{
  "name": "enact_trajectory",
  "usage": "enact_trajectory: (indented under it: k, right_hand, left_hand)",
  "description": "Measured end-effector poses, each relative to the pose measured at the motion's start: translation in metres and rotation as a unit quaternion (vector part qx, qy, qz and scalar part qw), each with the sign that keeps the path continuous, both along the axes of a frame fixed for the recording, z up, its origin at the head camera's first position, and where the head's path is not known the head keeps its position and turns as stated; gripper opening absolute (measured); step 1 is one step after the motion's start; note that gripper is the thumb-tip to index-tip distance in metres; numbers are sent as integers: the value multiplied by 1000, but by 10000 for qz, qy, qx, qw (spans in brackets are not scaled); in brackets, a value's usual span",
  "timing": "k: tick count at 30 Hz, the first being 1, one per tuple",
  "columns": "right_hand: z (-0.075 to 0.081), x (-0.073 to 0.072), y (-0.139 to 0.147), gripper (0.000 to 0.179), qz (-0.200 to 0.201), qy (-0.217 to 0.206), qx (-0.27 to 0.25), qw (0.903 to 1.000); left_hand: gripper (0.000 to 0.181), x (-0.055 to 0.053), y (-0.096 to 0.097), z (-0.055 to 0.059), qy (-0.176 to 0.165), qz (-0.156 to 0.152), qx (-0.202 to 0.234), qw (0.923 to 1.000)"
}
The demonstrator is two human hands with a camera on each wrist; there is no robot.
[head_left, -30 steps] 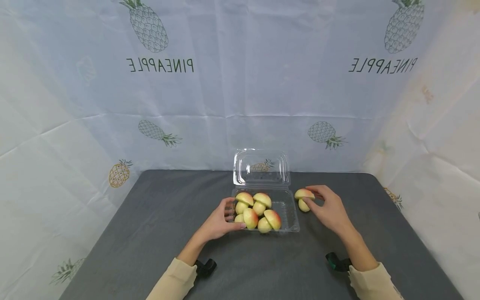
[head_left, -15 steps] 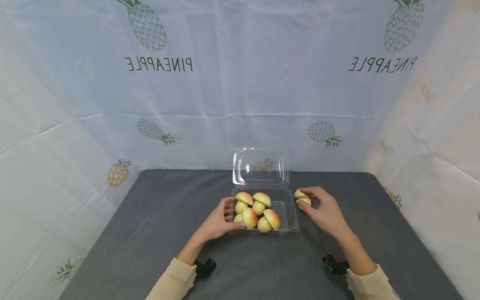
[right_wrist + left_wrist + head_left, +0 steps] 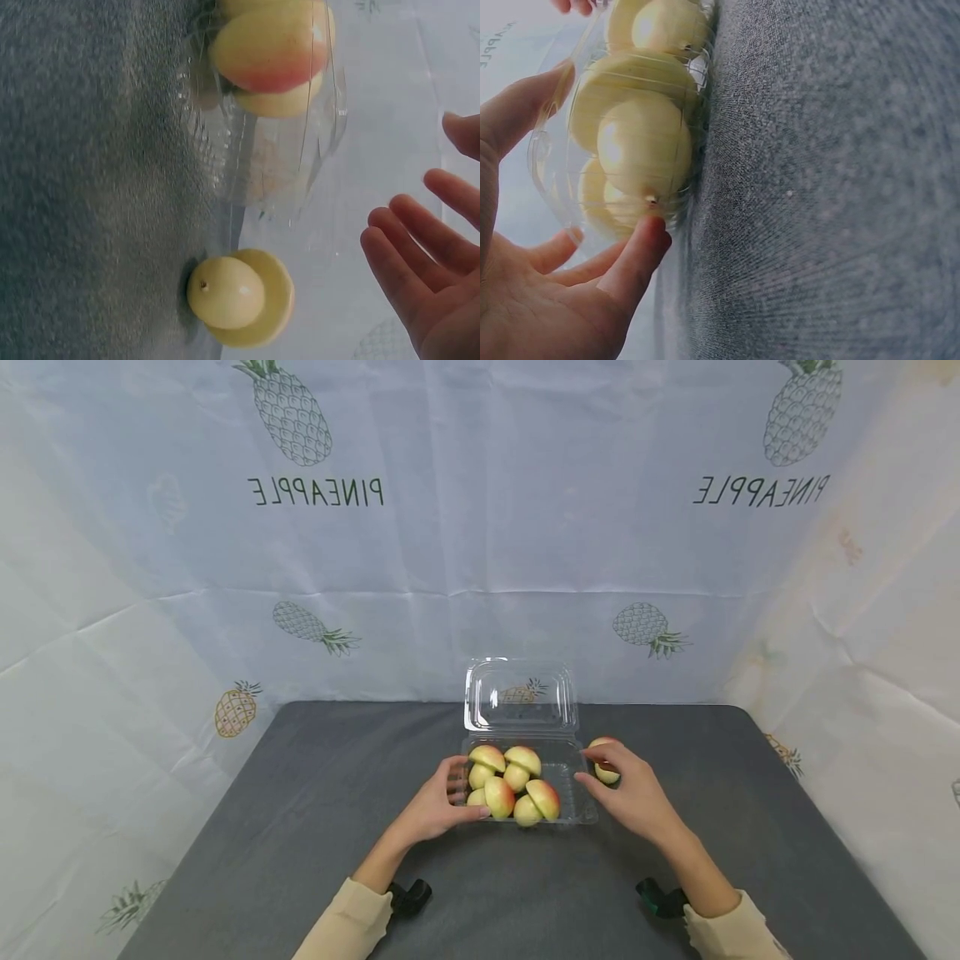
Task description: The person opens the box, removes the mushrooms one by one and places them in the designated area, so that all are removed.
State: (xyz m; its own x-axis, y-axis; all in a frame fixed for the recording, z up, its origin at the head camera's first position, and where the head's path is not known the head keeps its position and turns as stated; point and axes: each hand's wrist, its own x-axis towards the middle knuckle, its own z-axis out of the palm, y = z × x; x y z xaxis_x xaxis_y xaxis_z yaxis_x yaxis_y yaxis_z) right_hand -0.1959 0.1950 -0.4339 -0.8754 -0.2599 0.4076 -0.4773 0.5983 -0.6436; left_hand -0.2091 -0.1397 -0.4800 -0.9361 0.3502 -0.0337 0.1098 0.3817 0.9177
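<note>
A clear plastic clamshell box [image 3: 572,789] stands on the table with its lid up, holding several yellow mushroom-shaped pieces [image 3: 522,762] with red-tinged caps. My left hand [image 3: 438,806] holds the box at its front left corner; in the left wrist view its thumb and fingers bracket the clear wall. Another mushroom-shaped piece [image 3: 225,292] stands on the table just right of the box. My right hand [image 3: 442,262] is apart from it, fingers relaxed and holding nothing. In the head view this hand hovers by the box's right edge and partly hides that piece.
The raised lid [image 3: 525,697] leans back near the white pineapple-print cloth [image 3: 480,543] behind the table. Dark grey fabric covers the table [image 3: 337,760]. A black wrist device [image 3: 408,897] sits under each forearm.
My right hand has let go of the mushroom-shaped piece and moved left toward the box. The piece stays on the table. My left hand keeps its place on the box.
</note>
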Motion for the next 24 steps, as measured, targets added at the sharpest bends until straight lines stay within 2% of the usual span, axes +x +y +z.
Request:
enact_trajectory:
  k: [4, 13, 24]
  right_hand:
    - [0, 1, -5, 37, 106, -146, 6, 9998]
    - [-4, 2, -15, 35, 226, -176, 229, 9993]
    - [-7, 3, -28, 35, 431, -596, 138, 9972]
  left_hand:
    - [94, 0, 0, -1, -47, 37, 52, 10000]
    - [93, -1, 0, -2, -35, 56, 59, 10000]
    - [93, 0, 0, -3, -41, 61, 36, 10000]
